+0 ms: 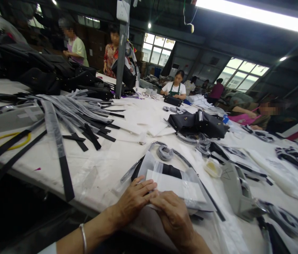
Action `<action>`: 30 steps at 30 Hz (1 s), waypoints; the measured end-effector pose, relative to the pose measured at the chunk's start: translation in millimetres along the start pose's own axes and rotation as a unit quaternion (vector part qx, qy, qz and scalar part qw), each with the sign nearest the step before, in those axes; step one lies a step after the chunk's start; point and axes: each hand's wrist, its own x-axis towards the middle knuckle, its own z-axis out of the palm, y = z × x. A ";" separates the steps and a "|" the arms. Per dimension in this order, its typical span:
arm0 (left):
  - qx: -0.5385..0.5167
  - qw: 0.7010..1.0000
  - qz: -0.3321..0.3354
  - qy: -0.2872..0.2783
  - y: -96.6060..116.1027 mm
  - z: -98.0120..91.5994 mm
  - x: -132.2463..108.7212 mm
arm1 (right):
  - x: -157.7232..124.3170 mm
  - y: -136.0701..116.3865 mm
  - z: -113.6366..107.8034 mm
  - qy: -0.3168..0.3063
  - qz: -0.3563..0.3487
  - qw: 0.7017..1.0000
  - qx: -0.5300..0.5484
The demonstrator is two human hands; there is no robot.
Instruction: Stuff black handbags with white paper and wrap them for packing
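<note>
Both hands meet at the near edge of the counter (103,155), at 6 o'clock in the head view, on a clear plastic bag (191,176). The left hand (134,199) lies flat and open, fingers stretched toward 2 o'clock and pressing the bag's near corner. The right hand (174,215) is knuckles-up just beside it and touching it, with the fingertips tucked under, so whether they pinch the film cannot be told.

The bag spreads away from the hands toward 1 o'clock, its long axis running from 10 to 4 o'clock, and the left hand covers more of it. Inside it show a white sheet (175,185) and, beyond that, a black strap (171,170). The film is thin, glossy and wrinkled. A coil of grey cord (164,152) lies at 12 o'clock beyond the bag, and a small lidded plastic box (212,167) lies at 2 o'clock.
</note>
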 end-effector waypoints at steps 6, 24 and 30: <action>-0.128 0.985 -0.119 -0.014 7.8 -15.7 1.2 | 20.9 28.2 -0.9 -0.007 0.036 0.999 -0.030; -0.023 0.959 -0.268 0.091 11.6 17.9 29.9 | 39.0 51.6 12.3 -0.074 0.302 0.950 -0.039; 0.065 0.992 -0.096 0.059 16.7 0.3 29.2 | 43.2 55.4 13.8 -0.086 0.335 0.938 -0.033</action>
